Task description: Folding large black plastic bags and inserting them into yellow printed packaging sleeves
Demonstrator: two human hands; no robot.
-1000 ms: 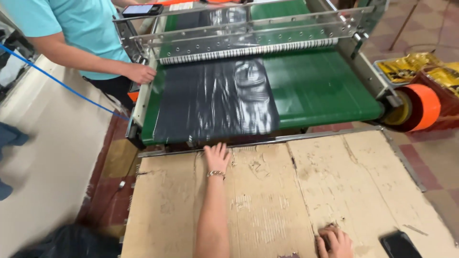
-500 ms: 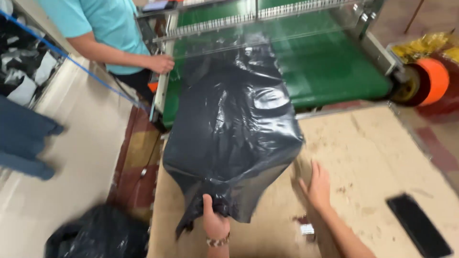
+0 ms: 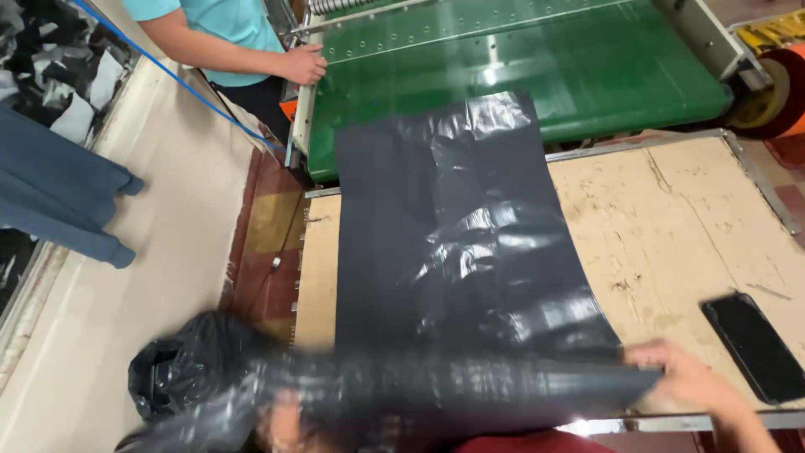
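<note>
A large black plastic bag (image 3: 453, 243) lies stretched from the green conveyor belt (image 3: 587, 67) across the worn cardboard-topped table (image 3: 671, 226) toward me. My right hand (image 3: 683, 379) pinches the bag's near right corner at the table's front edge. My left hand (image 3: 281, 424) sits blurred under the bag's near left edge, gripping it through the plastic. The near edge of the bag is folded up and stretched between both hands.
A black phone (image 3: 755, 346) lies on the table at the right. A person in a teal shirt rests a hand (image 3: 300, 63) on the machine's left frame. A bundle of black bags (image 3: 189, 365) sits on the floor at left. An orange roll (image 3: 776, 84) stands at the right.
My hands went from lying on the table to pulling the black bag off the conveyor toward me; it now lies spread flat, held at its near corners.
</note>
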